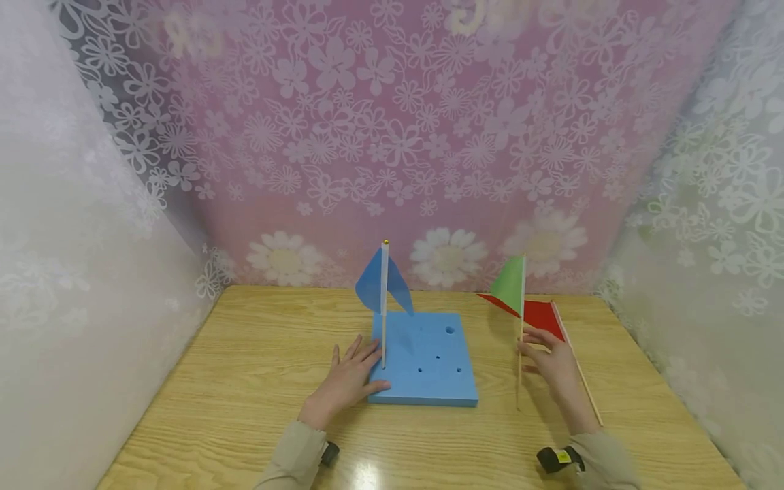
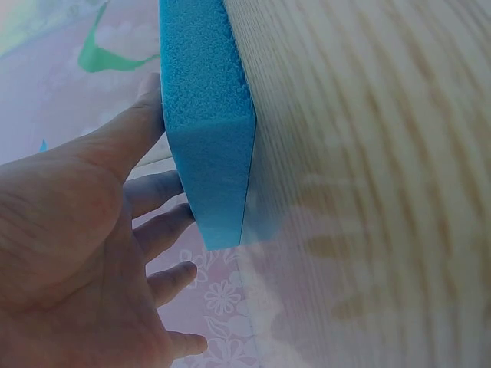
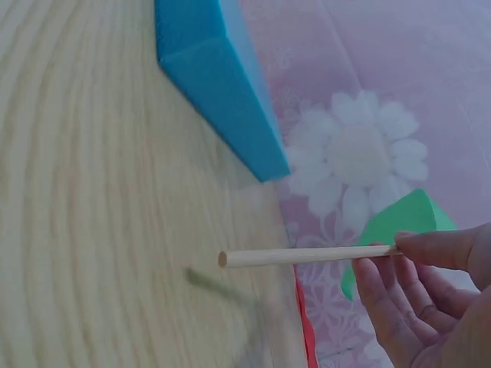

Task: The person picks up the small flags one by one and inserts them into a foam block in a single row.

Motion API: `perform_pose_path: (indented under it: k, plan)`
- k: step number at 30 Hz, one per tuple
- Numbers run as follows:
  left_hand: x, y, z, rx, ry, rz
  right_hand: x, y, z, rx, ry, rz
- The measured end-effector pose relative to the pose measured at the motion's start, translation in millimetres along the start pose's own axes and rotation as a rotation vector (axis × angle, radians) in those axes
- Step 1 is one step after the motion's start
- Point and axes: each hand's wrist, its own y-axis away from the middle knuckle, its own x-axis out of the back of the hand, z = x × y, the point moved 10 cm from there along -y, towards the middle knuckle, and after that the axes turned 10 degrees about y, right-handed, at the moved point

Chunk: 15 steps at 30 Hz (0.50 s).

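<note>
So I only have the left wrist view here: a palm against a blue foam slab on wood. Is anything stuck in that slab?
Observer: Yes, a blue flag stands upright in the blue foam block, near its left edge.
Operator: And this hand, is it gripping the block?
Observer: No, the left hand lies flat with spread fingers, over the block's left edge.
Operator: What is the other hand doing?
Observer: The right hand pinches the stick of a green flag, holding it upright to the right of the block.
Operator: Any more flags?
Observer: A red flag lies on the table behind that hand.
</note>
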Motion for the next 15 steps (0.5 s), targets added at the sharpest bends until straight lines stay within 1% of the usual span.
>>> perform_pose_path:
  k: [6,9,15]
  plan:
    - [-1.5,-1.0,-1.2,-0.005,-0.005,0.002,-3,-1,-13,-0.005,-0.105,0.056]
    - [-1.1,-1.0,-1.3,-0.004,-0.006,0.004,-8,-1,-22,0.009,-0.122,0.062]
    - [-0.5,-0.5,-0.8,-0.001,-0.005,-0.002,-26,-2,-42,0.051,-0.151,0.059]
